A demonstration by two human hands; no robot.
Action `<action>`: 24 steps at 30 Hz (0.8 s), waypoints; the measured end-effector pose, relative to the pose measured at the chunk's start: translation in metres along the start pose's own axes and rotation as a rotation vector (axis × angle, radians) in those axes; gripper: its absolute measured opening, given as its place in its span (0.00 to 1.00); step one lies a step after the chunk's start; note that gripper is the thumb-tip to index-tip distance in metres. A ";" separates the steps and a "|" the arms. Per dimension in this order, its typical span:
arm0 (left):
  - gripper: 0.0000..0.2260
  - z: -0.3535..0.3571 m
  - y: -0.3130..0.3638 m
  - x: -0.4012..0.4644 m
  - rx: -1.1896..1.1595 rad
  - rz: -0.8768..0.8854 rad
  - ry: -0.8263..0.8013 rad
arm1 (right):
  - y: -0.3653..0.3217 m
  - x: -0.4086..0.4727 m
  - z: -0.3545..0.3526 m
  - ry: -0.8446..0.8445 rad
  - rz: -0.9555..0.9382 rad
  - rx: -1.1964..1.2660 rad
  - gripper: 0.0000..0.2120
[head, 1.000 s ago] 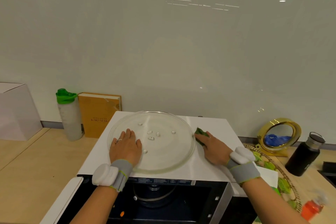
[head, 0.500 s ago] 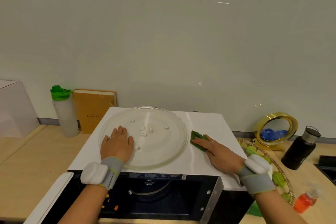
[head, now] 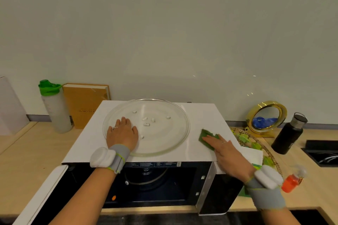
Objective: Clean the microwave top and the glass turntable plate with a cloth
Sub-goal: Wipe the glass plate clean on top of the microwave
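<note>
Glass plate point(head: 146, 127) flat on the microwave top point(head: 203, 115), pinned by left hand point(head: 122, 134), fingers straight and together. Green cloth point(head: 207, 138) just right of the plate, pressed under the flat fingers of right hand point(head: 228, 153). Probably heavy, slick, breakable; best gripped at the rim with both hands. Cloth soft, mostly hidden under the palm. White bits on the glass hard to identify.

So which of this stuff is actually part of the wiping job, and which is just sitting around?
In the job:
green cloth under right hand
glass turntable plate under left hand
microwave top

Lying about:
water bottle
book
gold mirror
black flask
</note>
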State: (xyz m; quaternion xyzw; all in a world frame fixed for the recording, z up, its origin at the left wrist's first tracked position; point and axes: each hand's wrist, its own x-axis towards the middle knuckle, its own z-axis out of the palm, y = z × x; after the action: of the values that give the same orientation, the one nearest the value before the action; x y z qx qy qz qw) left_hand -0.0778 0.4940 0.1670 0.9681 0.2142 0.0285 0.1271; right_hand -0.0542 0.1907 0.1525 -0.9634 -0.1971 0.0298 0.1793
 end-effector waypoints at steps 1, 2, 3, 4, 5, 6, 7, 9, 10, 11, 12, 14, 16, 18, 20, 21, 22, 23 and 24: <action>0.23 0.001 0.002 0.000 -0.004 0.002 0.000 | 0.001 0.005 -0.001 0.040 0.058 -0.017 0.30; 0.23 0.002 0.004 -0.001 -0.008 0.009 -0.002 | -0.004 0.006 0.000 0.090 0.097 -0.043 0.29; 0.23 0.003 0.005 -0.001 -0.010 0.010 0.000 | -0.012 0.007 0.002 0.129 0.098 -0.064 0.29; 0.24 0.004 0.006 -0.003 -0.011 0.007 0.002 | -0.020 0.003 0.007 0.149 0.066 -0.065 0.29; 0.24 0.004 0.006 -0.004 -0.012 0.001 0.008 | -0.025 -0.004 0.012 0.157 0.004 -0.044 0.30; 0.24 0.004 0.006 -0.004 -0.014 -0.002 0.011 | -0.027 -0.013 0.016 0.151 -0.064 -0.012 0.30; 0.24 0.004 0.006 -0.004 -0.014 -0.002 0.012 | -0.028 -0.023 0.016 0.132 -0.126 0.033 0.30; 0.23 0.003 0.006 -0.004 -0.011 0.004 0.010 | -0.016 -0.037 0.005 0.072 -0.173 0.092 0.28; 0.23 0.003 0.006 -0.004 -0.013 0.005 0.008 | -0.004 -0.037 -0.002 0.058 -0.144 0.093 0.28; 0.23 0.003 0.007 -0.003 -0.014 0.007 0.007 | 0.006 -0.033 -0.006 0.072 -0.093 0.072 0.29; 0.23 0.002 0.006 -0.003 -0.013 0.010 0.008 | 0.011 -0.027 -0.009 0.107 -0.033 0.041 0.29; 0.23 0.002 0.005 -0.003 -0.014 0.020 0.005 | 0.000 -0.017 -0.009 0.158 0.048 0.018 0.30; 0.23 0.001 0.006 -0.003 -0.026 0.026 -0.010 | -0.022 -0.016 0.000 0.138 -0.003 0.034 0.30; 0.23 -0.003 0.007 -0.004 -0.064 0.021 -0.020 | -0.035 -0.020 0.012 0.097 -0.113 0.061 0.32; 0.23 -0.007 0.013 -0.008 -0.125 0.046 0.000 | -0.037 -0.027 0.013 0.075 -0.148 0.111 0.30; 0.23 -0.010 0.019 -0.011 -0.171 0.082 0.021 | -0.037 -0.029 0.009 0.079 -0.144 0.136 0.28; 0.22 -0.013 0.027 -0.015 -0.228 0.139 0.040 | -0.037 -0.031 0.006 0.103 -0.131 0.159 0.27; 0.21 -0.016 0.037 -0.021 -0.294 0.211 0.049 | -0.037 -0.031 0.003 0.134 -0.113 0.181 0.27; 0.20 -0.018 0.047 -0.026 -0.356 0.295 0.040 | -0.038 -0.031 0.001 0.167 -0.097 0.199 0.27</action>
State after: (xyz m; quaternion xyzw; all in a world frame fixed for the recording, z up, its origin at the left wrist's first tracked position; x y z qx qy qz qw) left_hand -0.0844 0.4457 0.1970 0.9504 0.0646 0.1032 0.2861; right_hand -0.0967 0.2112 0.1649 -0.9294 -0.2238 -0.0399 0.2909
